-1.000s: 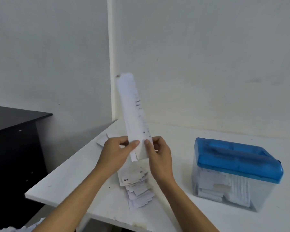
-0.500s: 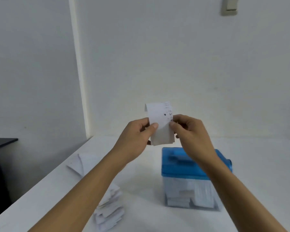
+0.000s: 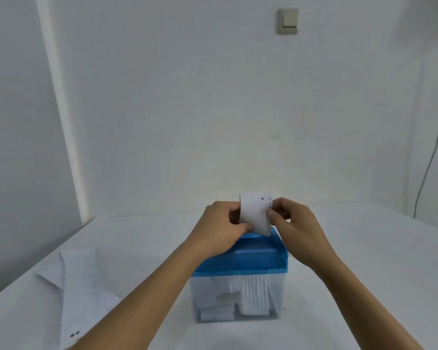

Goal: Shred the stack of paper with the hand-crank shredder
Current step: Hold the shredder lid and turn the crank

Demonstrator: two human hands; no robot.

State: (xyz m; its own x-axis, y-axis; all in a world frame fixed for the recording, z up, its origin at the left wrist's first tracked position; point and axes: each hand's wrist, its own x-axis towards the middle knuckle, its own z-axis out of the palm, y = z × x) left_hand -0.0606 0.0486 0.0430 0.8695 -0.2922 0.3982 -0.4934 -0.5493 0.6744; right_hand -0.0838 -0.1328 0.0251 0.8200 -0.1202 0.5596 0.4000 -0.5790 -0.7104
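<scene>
A folded white paper strip (image 3: 254, 214) stands upright just above the blue lid of the shredder (image 3: 250, 258). My left hand (image 3: 219, 229) pinches its left edge and my right hand (image 3: 292, 224) pinches its right edge. The paper's lower end sits at the lid's far top; whether it is in the slot I cannot tell. The shredder's clear bin (image 3: 235, 296) holds shredded strips and paper pieces. The stack of paper (image 3: 81, 284) lies flat on the white table (image 3: 364, 261) at the left, partly hidden by my left forearm. The crank is not visible.
The white wall rises just behind the table, with a light switch (image 3: 288, 20) high up and a thin cable (image 3: 432, 147) hanging at the right. A wall corner stands at the left.
My hands carried the paper strip from above the stack rightward and down to the shredder's top. The strip now shows shorter, folded over. My view turned right, centring the shredder.
</scene>
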